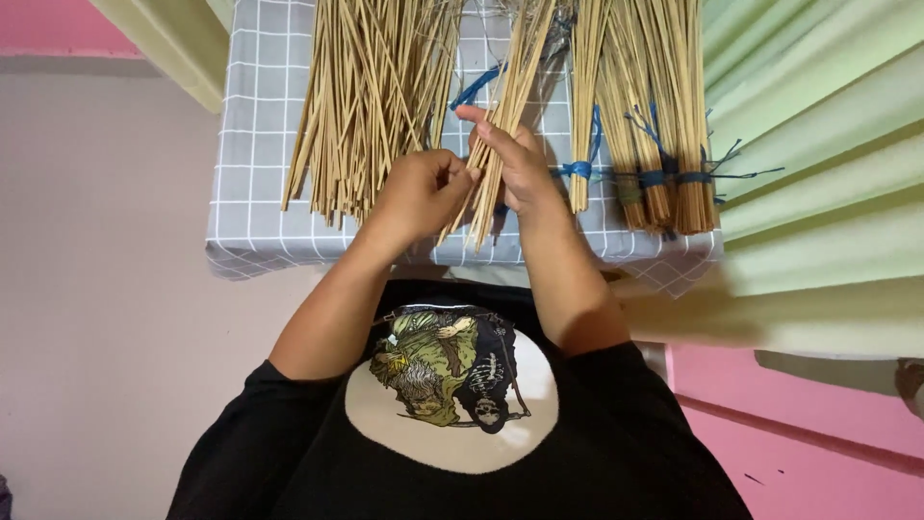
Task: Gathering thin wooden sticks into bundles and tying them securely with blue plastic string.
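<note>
Your left hand [421,193] is curled closed around the lower part of a small bundle of thin straw sticks [502,125], and your right hand [515,164] pinches the same bundle from the other side, forefinger laid along it. The bundle rests on the grey checked cloth [252,144], near its front edge. Left of the bundle lies a loose heap of sticks [366,96]. Right of it lie tied bundles [659,116], bound with blue string [664,177]. Beyond those hangs a pale green curtain [828,144].
</note>
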